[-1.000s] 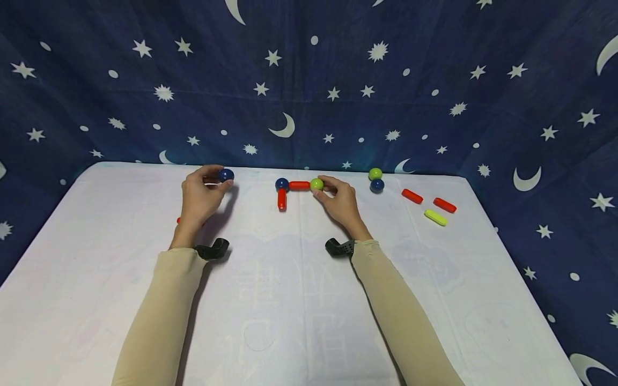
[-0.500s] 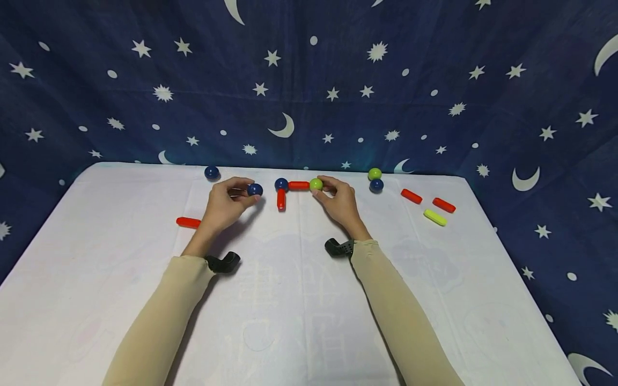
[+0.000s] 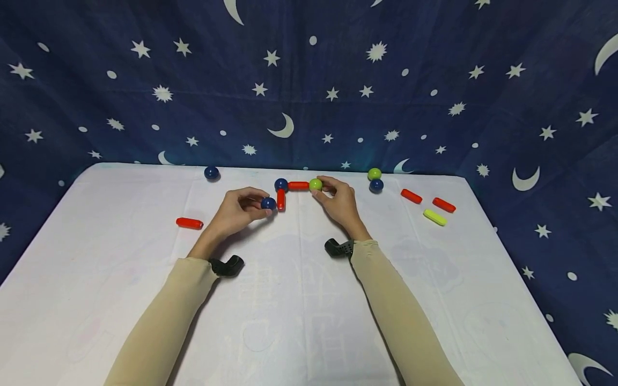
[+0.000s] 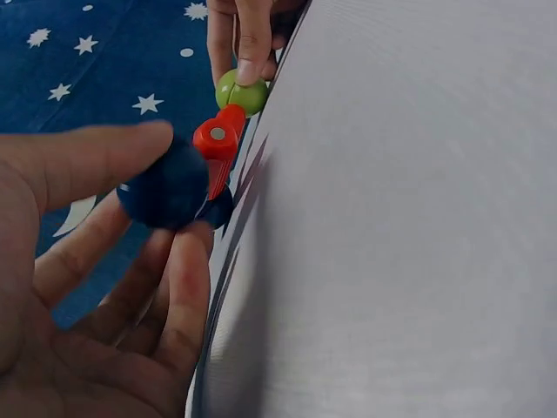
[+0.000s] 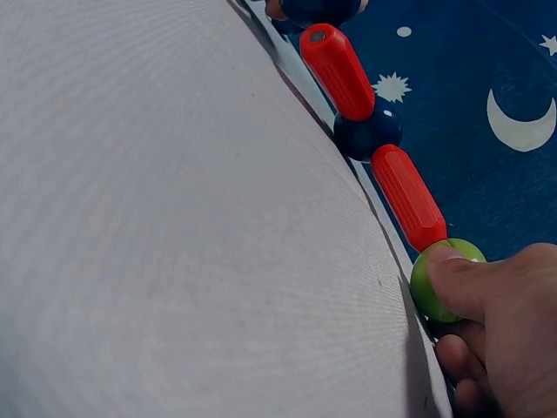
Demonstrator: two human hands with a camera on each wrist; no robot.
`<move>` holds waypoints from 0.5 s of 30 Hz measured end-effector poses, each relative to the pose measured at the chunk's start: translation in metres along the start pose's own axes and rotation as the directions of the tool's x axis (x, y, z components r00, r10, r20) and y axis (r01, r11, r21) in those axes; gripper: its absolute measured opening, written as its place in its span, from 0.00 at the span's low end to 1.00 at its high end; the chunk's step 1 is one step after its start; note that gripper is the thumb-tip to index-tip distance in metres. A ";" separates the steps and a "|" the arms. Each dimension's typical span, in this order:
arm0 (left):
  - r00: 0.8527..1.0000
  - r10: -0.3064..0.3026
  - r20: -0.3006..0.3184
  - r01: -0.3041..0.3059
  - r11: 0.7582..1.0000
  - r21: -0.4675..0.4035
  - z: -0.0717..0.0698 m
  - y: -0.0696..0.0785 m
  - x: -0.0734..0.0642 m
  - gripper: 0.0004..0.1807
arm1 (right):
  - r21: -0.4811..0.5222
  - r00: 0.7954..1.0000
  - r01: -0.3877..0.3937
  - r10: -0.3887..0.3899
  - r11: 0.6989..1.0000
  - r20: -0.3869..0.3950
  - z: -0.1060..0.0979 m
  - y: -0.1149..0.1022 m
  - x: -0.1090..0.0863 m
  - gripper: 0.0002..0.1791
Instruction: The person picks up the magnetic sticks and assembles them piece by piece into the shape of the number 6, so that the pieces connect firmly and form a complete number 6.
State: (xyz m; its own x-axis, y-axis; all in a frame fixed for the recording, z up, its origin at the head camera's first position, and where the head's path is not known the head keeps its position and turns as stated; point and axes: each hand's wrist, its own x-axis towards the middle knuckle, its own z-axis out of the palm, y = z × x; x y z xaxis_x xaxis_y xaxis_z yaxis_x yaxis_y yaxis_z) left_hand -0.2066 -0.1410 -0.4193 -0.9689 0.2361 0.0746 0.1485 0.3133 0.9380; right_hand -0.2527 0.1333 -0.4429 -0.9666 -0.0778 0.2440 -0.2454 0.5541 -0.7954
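My left hand (image 3: 241,212) pinches a dark blue ball (image 3: 268,203) between thumb and fingers, close to the left of the near red rod (image 3: 281,200); whether they touch I cannot tell. That rod joins a second blue ball (image 3: 281,185), from which another red rod (image 3: 299,185) runs right to a green ball (image 3: 316,184). My right hand (image 3: 340,203) grips this green ball with thumb and fingers. In the right wrist view, a round metallic spot shows on the free end of the near red rod (image 5: 338,71).
At the back left sits a blue ball (image 3: 211,173), with a loose red rod (image 3: 189,223) nearer. Rightward, a green ball (image 3: 374,173) and a blue ball (image 3: 376,186) lie together. Two red rods (image 3: 411,196) and a yellow-green rod (image 3: 435,217) lie farther right. A starry curtain (image 3: 309,80) hangs behind.
My left hand has carried its blue ball rightward and nearer, up beside the near red rod, uncovering the back-left blue ball and loose red rod. My right hand has stayed on the green ball.
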 end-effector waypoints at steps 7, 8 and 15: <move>0.993 0.007 0.115 -0.005 1.000 -0.019 0.001 -0.002 -0.001 0.20 | -0.001 1.000 -0.005 0.005 1.000 0.000 0.000 0.000 0.000 0.24; 0.992 0.006 0.126 -0.004 1.000 -0.018 0.002 -0.002 -0.001 0.20 | 0.000 1.000 -0.003 0.003 1.000 0.000 0.000 0.000 0.000 0.24; 0.986 0.068 0.154 -0.070 0.998 0.004 0.008 -0.002 0.000 0.22 | -0.005 0.999 0.045 -0.045 0.999 -0.010 0.000 0.003 0.001 0.23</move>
State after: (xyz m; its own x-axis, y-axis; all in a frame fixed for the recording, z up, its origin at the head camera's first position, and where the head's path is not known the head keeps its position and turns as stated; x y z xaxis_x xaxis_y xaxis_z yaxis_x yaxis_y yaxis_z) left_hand -0.2056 -0.1346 -0.4239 -0.9145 0.3954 0.0856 0.2166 0.3001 0.9290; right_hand -0.2539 0.1347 -0.4449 -0.9539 -0.0947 0.2848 -0.2882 0.5543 -0.7808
